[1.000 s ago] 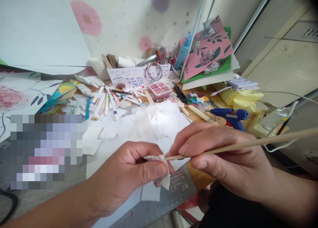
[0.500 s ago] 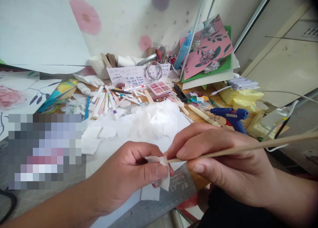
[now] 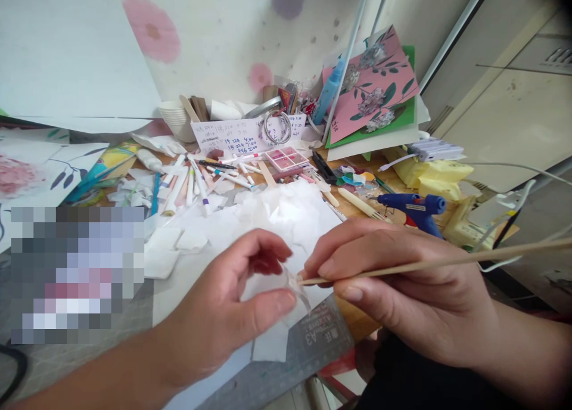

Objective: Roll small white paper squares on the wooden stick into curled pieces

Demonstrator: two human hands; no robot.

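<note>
Between the fingers and thumb of my right hand (image 3: 393,285) lies a thin wooden stick (image 3: 447,260), its long end running off to the right. A small piece of thin white paper (image 3: 295,286) sits at the stick's left tip. My left hand (image 3: 236,297) is beside that tip, thumb and fingers apart, and the paper is in the gap between them. Below both hands is a white sheet (image 3: 214,267), with a heap of torn white paper pieces (image 3: 281,213) behind them.
A grey cutting mat (image 3: 322,338) lies under the sheet. To the right rests a blue glue gun (image 3: 415,207). Several markers (image 3: 196,183), a pink palette (image 3: 286,158) and paper cups (image 3: 175,121) crowd the back. A pink flower picture (image 3: 370,94) leans at the back right.
My left hand has opened and let go of the paper at the stick's tip, its fingers lifting away. My right hand and the stick have stayed nearly in place.
</note>
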